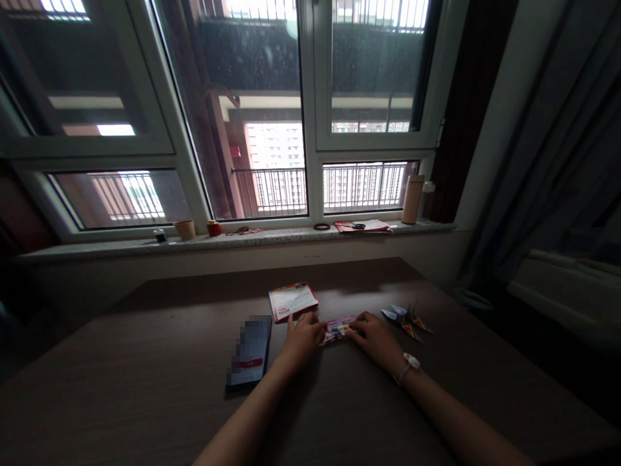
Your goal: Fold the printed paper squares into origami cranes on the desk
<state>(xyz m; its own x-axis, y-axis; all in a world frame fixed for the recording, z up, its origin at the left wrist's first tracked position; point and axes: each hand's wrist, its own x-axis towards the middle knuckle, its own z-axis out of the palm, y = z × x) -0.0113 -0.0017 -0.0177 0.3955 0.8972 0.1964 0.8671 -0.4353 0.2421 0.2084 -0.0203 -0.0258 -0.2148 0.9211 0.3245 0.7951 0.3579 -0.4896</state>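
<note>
A small colourful printed piece of paper lies on the table between my hands, and it looks folded. My left hand is closed at its left edge, fingertips pressing the paper. On the opposite edge my right hand, with a bracelet at the wrist, pinches the paper between thumb and fingers. Just beyond my left hand is a stack of white, red-edged printed sheets. To the right of my right hand sit folded paper figures with pointed ends, perhaps cranes. The finer creases are too small to make out.
A phone rests left of my left hand on the brown table. Along the windowsill stand a paper cup, a red spool-like item, red printed papers and a tan bottle.
</note>
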